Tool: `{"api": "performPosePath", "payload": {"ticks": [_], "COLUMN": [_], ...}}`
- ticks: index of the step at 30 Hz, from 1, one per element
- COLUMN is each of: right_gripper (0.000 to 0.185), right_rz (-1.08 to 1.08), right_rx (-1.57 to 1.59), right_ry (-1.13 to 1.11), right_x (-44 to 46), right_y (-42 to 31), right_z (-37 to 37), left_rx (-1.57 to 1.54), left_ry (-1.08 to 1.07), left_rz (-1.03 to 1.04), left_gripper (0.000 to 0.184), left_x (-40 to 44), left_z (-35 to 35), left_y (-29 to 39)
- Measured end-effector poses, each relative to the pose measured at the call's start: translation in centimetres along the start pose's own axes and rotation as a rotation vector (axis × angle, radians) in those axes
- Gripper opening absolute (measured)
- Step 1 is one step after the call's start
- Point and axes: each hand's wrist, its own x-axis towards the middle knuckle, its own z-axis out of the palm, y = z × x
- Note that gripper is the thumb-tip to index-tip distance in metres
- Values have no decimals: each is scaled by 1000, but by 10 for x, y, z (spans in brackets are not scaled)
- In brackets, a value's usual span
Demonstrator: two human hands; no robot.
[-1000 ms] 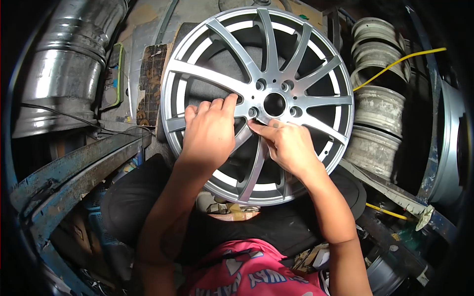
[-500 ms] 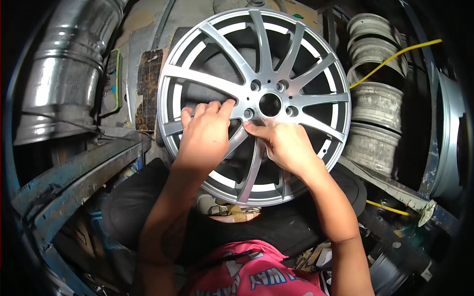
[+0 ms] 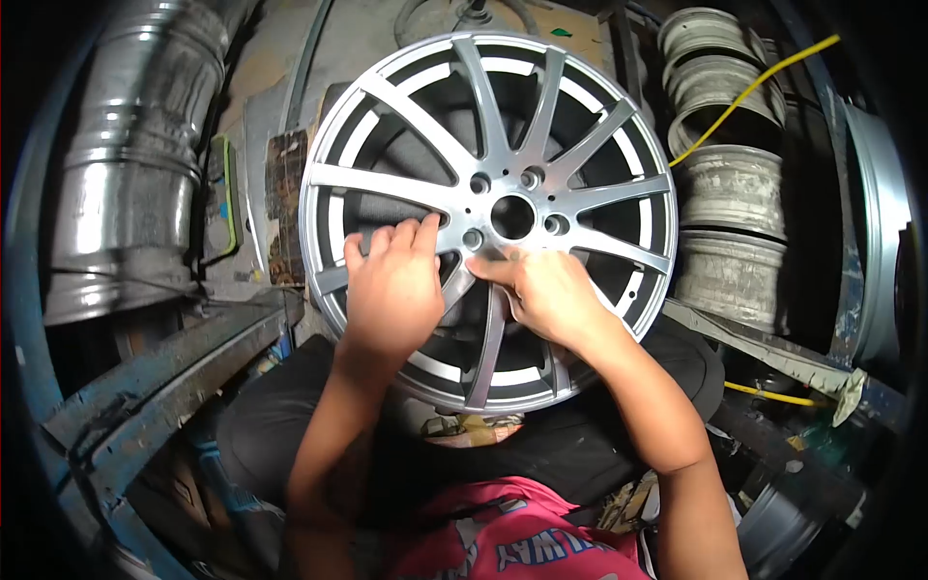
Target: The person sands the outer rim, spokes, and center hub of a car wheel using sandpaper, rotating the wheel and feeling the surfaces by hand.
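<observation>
A silver multi-spoke wheel rim (image 3: 488,116) lies face up before me, its round centre hole and several bolt holes showing. My left hand (image 3: 394,285) rests on the lower left spokes, its fingers curled over a spoke left of the hub. My right hand (image 3: 543,290) is just below the centre hole, with thumb and fingers closed together against the base of a spoke. Whatever may be between those fingers is too small to make out. The two hands are apart, with a spoke between them.
Shiny metal barrels (image 3: 130,208) stand at the left beside a blue metal frame (image 3: 145,382). Dull rims (image 3: 730,271) are stacked on the right, with a yellow hose (image 3: 754,89) across them. A patterned dark pad (image 3: 286,208) lies left of the rim.
The whole view has shifted, so the rim and both hands appear lower and further left. The hands keep nearly the same places on the rim.
</observation>
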Motion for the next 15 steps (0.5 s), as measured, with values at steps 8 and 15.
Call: {"api": "performPosePath", "payload": {"ticks": [8,15], "right_gripper": [19,23], "right_rz": [99,222], "right_rx": [171,986], "right_ry": [214,208], "right_x": [-1,-5], "right_y": [-11,-18], "right_z": [-36,-25], "left_rx": [131,72], "left_ry": [-43,-69], "left_rz": [-164,-216], "left_gripper": [74,68], "left_x": [-1,6], "left_z": [9,3], "left_y": [34,35]}}
